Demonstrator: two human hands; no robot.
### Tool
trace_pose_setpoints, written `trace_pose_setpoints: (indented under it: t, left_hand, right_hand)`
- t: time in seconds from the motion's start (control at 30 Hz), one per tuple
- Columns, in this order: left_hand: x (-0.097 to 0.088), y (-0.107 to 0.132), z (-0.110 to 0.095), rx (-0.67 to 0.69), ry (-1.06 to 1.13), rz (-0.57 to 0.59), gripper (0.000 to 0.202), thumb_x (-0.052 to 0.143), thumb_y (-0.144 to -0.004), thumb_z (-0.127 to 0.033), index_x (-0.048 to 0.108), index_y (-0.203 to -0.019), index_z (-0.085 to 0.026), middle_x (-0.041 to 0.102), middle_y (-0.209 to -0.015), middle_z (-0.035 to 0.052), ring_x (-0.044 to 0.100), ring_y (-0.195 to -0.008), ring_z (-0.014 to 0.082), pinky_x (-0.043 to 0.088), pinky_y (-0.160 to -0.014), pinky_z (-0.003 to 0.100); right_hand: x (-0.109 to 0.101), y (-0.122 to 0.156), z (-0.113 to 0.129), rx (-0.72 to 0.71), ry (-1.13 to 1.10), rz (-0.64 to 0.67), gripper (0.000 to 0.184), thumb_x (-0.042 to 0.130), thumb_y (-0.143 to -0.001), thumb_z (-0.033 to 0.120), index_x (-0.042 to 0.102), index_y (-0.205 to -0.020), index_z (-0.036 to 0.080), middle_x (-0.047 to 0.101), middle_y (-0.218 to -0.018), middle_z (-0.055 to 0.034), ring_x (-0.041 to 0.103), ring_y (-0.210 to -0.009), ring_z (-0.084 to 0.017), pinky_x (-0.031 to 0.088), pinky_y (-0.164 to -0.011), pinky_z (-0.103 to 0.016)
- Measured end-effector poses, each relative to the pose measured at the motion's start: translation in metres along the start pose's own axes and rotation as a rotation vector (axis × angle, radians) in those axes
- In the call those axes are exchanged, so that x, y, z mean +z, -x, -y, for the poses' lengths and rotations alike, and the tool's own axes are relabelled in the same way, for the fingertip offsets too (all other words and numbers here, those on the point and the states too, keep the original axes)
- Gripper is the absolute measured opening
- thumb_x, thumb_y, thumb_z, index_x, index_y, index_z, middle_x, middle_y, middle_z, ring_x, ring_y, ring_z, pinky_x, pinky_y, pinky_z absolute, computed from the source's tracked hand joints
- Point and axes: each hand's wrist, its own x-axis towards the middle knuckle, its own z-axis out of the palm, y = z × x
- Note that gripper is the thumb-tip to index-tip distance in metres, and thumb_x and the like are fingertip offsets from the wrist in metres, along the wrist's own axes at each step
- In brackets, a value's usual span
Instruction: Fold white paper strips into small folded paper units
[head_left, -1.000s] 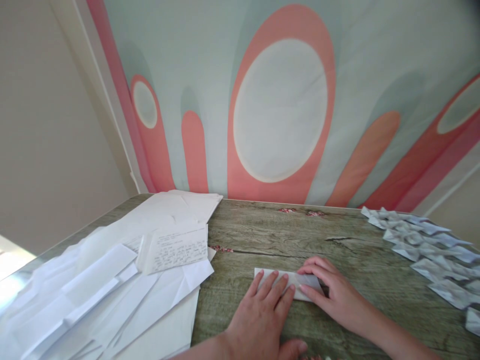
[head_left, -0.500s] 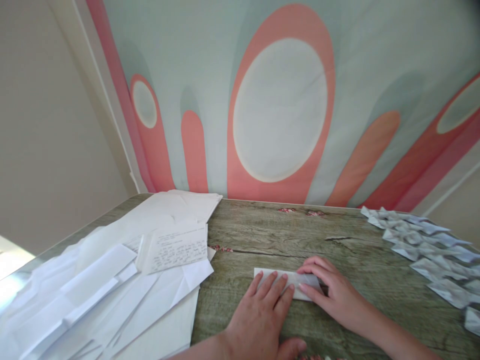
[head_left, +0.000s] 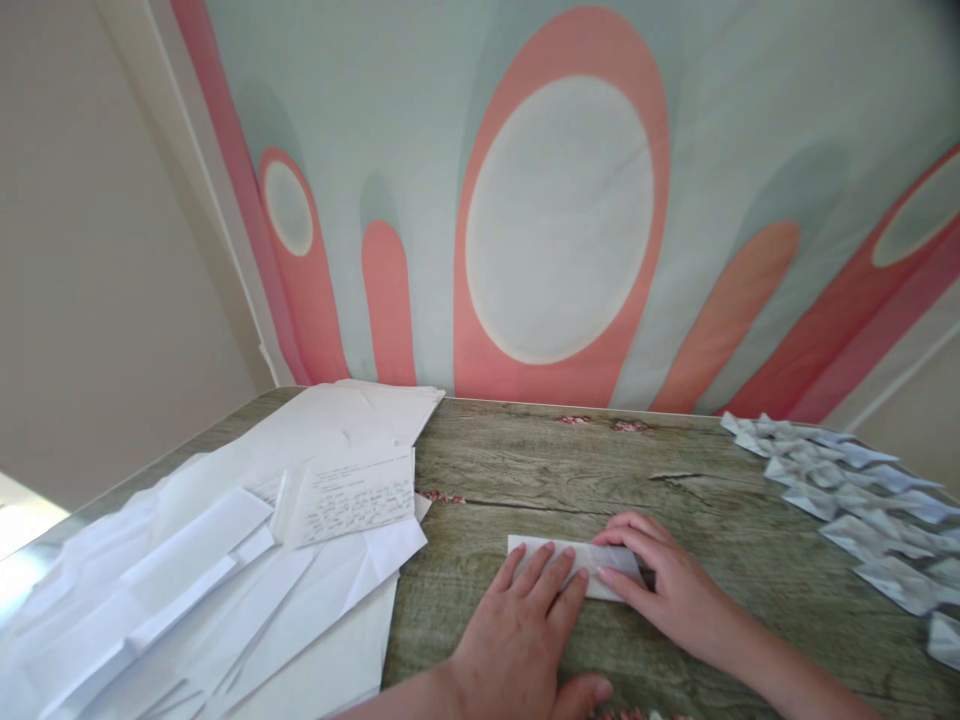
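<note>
A folded white paper strip (head_left: 525,548) lies flat on the wooden table, near its front edge. My left hand (head_left: 521,640) rests over the strip's left and middle part, fingers stretched out and pressing down on it. At the strip's right end, my right hand (head_left: 660,580) has its thumb on the near side and its fingers curled over the far side, gripping the paper. Part of the strip is hidden under both hands.
Loose and folded white papers (head_left: 285,640) are heaped on the left, among them a sheet with handwriting (head_left: 360,500). Several twisted paper pieces (head_left: 885,520) stand in rows along the right. A patterned wall panel (head_left: 427,120) rises behind the wood-grain table (head_left: 510,460).
</note>
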Motion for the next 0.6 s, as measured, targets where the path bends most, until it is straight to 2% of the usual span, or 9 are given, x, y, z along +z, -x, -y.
trace_pose_setpoints:
  t: [0.6]
  left_hand:
    - [-0.0054,-0.0010,-0.0019,-0.011,0.082,0.016,0.071,0.027,-0.085,-0.065,0.028,-0.139,-0.019,0.022,-0.147,0.0079,0.016,-0.134,0.0294,0.012,-0.110,0.049]
  right_hand:
    - [0.0004,0.0020,-0.0015,-0.043,0.058,-0.006,0.020,0.053,-0.084,0.035,0.060,-0.099,0.023,0.055,-0.100,-0.0057,0.051,-0.097,-0.021,0.043,-0.086,-0.037]
